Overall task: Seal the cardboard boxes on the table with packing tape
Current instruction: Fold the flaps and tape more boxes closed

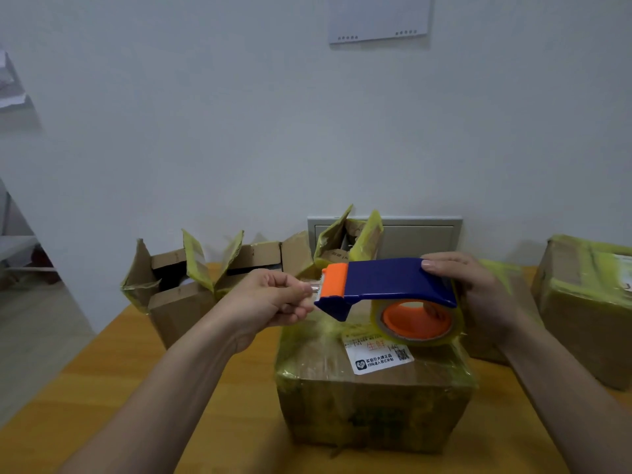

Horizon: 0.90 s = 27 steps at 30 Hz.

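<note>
Hovering over the box (376, 401), right hand (482, 295) grips tape dispenser (386, 278), left hand (270, 299) pinches its tape end (315, 290).

Plain pale wall (239, 131); grey wall panel (420, 237); yellow wooden table (102, 388)

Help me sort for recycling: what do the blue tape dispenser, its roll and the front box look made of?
The dispenser looks like moulded plastic, smooth and evenly coloured. The tape roll seems glossy yellowish film on an orange core. The front box is brown cardboard, shiny where tape wraps it.
</note>
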Each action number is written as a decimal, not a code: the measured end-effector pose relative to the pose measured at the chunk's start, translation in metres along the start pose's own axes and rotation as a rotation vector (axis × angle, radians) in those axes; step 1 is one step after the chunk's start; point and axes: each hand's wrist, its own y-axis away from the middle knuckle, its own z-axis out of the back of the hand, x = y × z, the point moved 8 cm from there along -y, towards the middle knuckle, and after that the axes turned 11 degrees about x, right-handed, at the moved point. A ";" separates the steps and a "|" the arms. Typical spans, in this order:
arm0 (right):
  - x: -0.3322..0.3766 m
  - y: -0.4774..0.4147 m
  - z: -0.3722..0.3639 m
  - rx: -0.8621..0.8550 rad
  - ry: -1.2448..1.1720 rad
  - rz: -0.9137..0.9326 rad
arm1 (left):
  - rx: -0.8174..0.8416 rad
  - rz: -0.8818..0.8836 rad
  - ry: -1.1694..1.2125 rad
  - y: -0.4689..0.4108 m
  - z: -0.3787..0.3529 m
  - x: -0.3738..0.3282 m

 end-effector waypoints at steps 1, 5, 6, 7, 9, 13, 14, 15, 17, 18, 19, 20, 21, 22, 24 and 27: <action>0.000 0.001 0.008 -0.035 0.001 0.009 | -0.024 0.001 0.008 0.003 0.007 0.004; 0.006 0.000 0.026 -0.051 0.104 0.017 | -0.087 0.011 -0.086 0.011 0.015 0.017; 0.005 -0.002 0.028 -0.041 0.128 0.012 | -0.109 0.008 -0.129 0.010 0.015 0.018; 0.005 -0.005 0.026 -0.031 0.156 0.010 | -0.127 0.006 -0.164 0.009 0.015 0.018; 0.005 -0.009 0.024 -0.020 0.229 0.007 | -0.140 0.014 -0.215 0.007 0.015 0.017; 0.009 -0.016 0.014 0.036 0.349 -0.014 | -0.132 0.053 -0.260 0.007 0.016 0.021; 0.010 -0.019 0.010 0.057 0.378 -0.027 | -0.129 0.061 -0.273 0.007 0.015 0.022; 0.012 -0.021 0.007 0.073 0.402 -0.036 | -0.128 0.067 -0.283 0.007 0.014 0.021; 0.015 -0.027 0.000 0.088 0.447 -0.041 | -0.131 0.073 -0.297 0.006 0.014 0.020; 0.015 -0.029 -0.002 0.097 0.469 -0.043 | -0.135 0.074 -0.304 0.006 0.014 0.019; 0.015 -0.032 -0.003 0.102 0.485 -0.044 | -0.139 0.075 -0.310 0.005 0.015 0.019; 0.015 -0.034 -0.004 0.103 0.495 -0.048 | -0.142 0.076 -0.317 0.006 0.015 0.019; 0.013 -0.035 -0.003 0.099 0.496 -0.056 | -0.144 0.077 -0.324 0.006 0.015 0.020; 0.011 -0.036 -0.002 0.097 0.495 -0.066 | -0.147 0.078 -0.337 0.006 0.015 0.021; 0.008 -0.037 -0.001 0.103 0.508 -0.084 | -0.162 0.074 -0.389 0.006 0.015 0.021; 0.005 -0.040 0.000 0.116 0.532 -0.111 | -0.191 0.072 -0.533 0.006 0.013 0.016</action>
